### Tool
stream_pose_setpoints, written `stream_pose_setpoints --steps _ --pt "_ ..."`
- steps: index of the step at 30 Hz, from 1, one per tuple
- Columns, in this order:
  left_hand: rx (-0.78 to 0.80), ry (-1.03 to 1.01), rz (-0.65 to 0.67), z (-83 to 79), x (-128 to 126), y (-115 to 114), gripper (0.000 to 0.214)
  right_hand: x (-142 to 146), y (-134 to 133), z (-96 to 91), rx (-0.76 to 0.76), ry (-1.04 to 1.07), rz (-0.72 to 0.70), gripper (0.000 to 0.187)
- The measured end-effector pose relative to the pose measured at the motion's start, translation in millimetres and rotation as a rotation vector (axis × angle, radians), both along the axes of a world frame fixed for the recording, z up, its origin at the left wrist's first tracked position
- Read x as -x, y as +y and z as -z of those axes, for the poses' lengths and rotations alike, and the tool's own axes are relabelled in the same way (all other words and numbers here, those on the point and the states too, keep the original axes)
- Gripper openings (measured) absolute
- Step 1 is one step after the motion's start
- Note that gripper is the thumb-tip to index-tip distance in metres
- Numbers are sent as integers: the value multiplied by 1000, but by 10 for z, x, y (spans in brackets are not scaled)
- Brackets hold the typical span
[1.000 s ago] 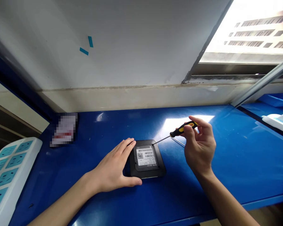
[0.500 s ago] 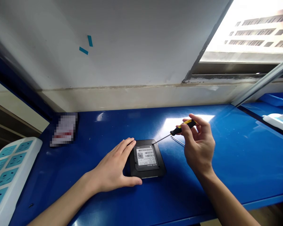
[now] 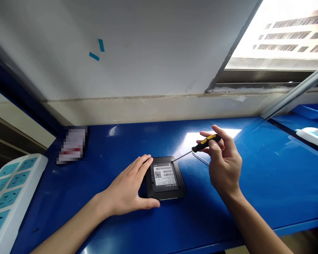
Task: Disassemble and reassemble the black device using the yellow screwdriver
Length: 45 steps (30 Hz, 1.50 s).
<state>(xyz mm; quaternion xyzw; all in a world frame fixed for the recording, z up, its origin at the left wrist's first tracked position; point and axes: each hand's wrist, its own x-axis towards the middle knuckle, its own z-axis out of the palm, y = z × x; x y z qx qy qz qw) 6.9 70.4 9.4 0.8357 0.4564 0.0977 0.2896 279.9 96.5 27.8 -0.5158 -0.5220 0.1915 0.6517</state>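
A flat black square electronic box lies on the blue table, its face with a white QR-code and barcode label turned up. My left hand grips its left side, fingers at the far left corner and thumb along the near edge. In my right hand is a screwdriver with a black and yellow handle, held between thumb and fingers. Its thin shaft slants down leftward, the tip at the far right corner of the box's recessed face. A thin metal rod lies on the table, partly hidden behind my right hand.
A white power strip with teal sockets stands at the left. Near the back left corner lies a pixelated packet. A wall rises behind the table. At the far right are a blue tray and another white object.
My right thumb and fingers have shifted around the screwdriver handle, with the forefinger side more spread. The tip stays at the same corner. My left hand and the box have not visibly moved.
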Motion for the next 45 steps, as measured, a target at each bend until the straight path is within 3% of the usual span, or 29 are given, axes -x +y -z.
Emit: stream_pose_setpoints --steps 13,19,23,29,37,45 --pt "42 40 -7 -15 -13 3 116 65 -26 -15 -58 18 -59 33" --pt "19 34 8 -22 -6 0 113 18 -29 -43 -84 -12 -106 44" --pt "28 40 9 -15 -1 7 116 -136 -132 -7 -96 70 -26 47" --pt "34 69 2 -23 -10 1 116 -260 -381 123 -8 182 -38 46" --pt "44 91 -3 -28 -4 -2 116 -121 -505 115 -96 6 -57 46" --pt "38 71 -4 -19 -14 8 117 -88 -499 106 -150 -35 -78 46"
